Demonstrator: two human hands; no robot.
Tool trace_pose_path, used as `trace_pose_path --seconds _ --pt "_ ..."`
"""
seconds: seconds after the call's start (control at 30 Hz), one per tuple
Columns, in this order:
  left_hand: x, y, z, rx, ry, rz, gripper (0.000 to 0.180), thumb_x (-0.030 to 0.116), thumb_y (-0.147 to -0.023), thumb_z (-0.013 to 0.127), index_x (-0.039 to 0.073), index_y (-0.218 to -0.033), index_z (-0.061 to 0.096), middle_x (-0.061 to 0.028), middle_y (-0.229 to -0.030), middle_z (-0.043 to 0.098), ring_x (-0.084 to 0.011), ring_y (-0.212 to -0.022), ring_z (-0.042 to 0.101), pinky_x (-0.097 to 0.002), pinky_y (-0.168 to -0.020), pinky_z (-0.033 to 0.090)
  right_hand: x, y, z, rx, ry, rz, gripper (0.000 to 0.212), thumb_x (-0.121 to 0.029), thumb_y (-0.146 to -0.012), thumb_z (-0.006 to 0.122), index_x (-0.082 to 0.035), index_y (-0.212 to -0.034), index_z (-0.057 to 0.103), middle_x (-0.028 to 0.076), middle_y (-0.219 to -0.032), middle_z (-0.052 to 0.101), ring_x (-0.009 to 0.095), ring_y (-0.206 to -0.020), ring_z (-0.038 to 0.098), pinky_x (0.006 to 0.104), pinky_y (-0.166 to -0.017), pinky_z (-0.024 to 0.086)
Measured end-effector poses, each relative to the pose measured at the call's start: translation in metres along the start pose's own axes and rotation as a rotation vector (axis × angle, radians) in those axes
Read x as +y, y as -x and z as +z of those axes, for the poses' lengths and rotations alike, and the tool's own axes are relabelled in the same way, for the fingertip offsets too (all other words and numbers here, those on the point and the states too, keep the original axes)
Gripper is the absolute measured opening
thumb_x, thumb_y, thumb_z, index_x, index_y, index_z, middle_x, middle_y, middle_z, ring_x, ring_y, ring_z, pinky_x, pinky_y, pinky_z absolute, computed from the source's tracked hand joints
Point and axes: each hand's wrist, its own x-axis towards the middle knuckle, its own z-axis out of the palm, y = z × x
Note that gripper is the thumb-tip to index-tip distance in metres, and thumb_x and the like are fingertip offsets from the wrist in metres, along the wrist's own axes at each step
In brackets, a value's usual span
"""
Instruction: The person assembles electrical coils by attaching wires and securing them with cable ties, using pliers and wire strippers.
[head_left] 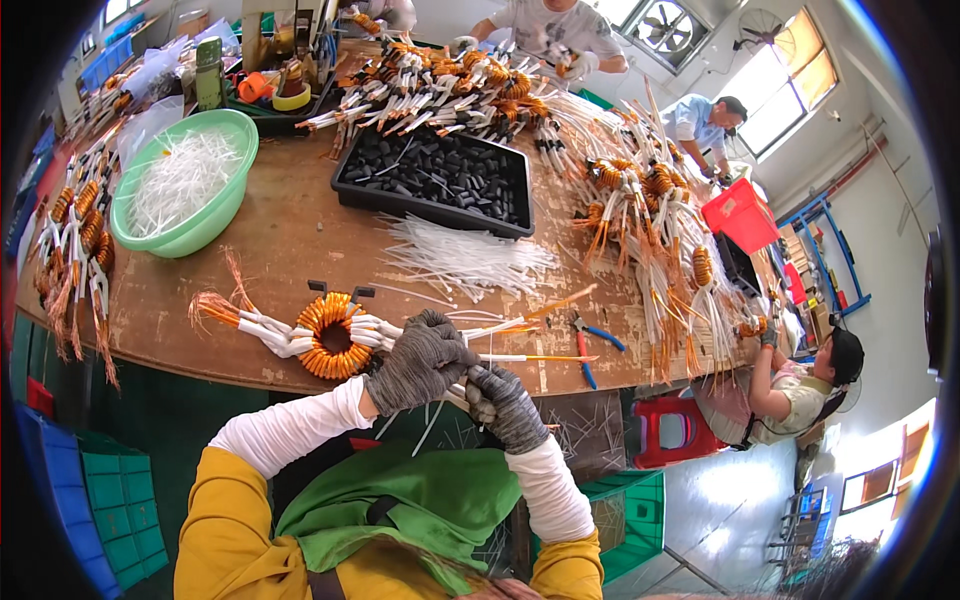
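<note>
A toroidal coil (334, 337) wound in orange-copper wire lies near the table's front edge, with white-sleeved leads and frayed copper ends on both sides. My left hand (425, 360), in a grey glove, is closed over the coil's right-hand leads (510, 328). Close beside it, my right hand (508, 408), also gloved, pinches a thin white cable tie (491, 348) at the leads. The fingertips partly hide where the tie meets them. Pliers (588, 352) with red and blue handles lie to the right of my hands.
Loose white cable ties (470, 258) lie beyond my hands, below a black tray (435, 180) of black caps. A green basin (185, 185) of white strips stands left. Coils (450, 85) are heaped behind and right. Co-workers (700, 130) sit around the table. A red stool (675, 432) stands right.
</note>
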Motion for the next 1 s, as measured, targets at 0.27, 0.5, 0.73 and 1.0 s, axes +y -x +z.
trace_pose_path --seconds 0.27,0.5,0.73,1.0 --pt "0.023 0.003 -0.014 0.023 -0.306 0.202 0.032 0.014 -0.061 0.069 0.018 -0.092 0.066 -0.0002 -0.076 0.052 -0.0208 -0.078 0.053 -0.0355 -0.075 0.038 0.0 0.007 0.008 0.056 0.44 -0.188 0.02 -0.026 -0.084 0.06 -0.006 -0.082 0.061 -0.004 -0.054 0.047 0.002 -0.045 0.039 0.0179 -0.039 0.028" --pt "-0.005 -0.007 0.002 0.156 -0.181 0.104 0.033 0.009 -0.064 0.063 0.012 -0.097 0.063 -0.0074 -0.083 0.056 -0.0276 -0.076 0.055 -0.0387 -0.067 0.044 0.012 0.022 0.026 -0.053 0.599 -0.275 0.019 -0.019 -0.084 0.055 -0.006 -0.071 0.057 -0.005 -0.053 0.043 0.004 -0.05 0.039 0.0209 -0.047 0.031" --pt "-0.007 -0.004 -0.003 -0.075 -0.127 -0.047 0.041 0.019 -0.071 0.064 0.008 -0.109 0.055 -0.0107 -0.079 0.056 -0.0299 -0.073 0.057 -0.0386 -0.064 0.046 0.007 0.019 0.018 0.176 0.964 -0.836 0.009 -0.012 -0.081 0.06 -0.003 -0.081 0.06 0.004 -0.07 0.054 0.014 -0.06 0.049 0.0287 -0.055 0.04" --pt "-0.002 -0.003 0.006 -0.133 -0.29 -0.083 0.043 0.024 -0.069 0.065 0.006 -0.106 0.054 -0.0116 -0.075 0.054 -0.0292 -0.072 0.058 -0.0388 -0.061 0.047 0.009 -0.016 0.03 0.147 0.452 -0.848 0.01 -0.013 -0.087 0.056 -0.003 -0.088 0.06 0.002 -0.082 0.058 0.009 -0.075 0.051 0.0227 -0.067 0.043"
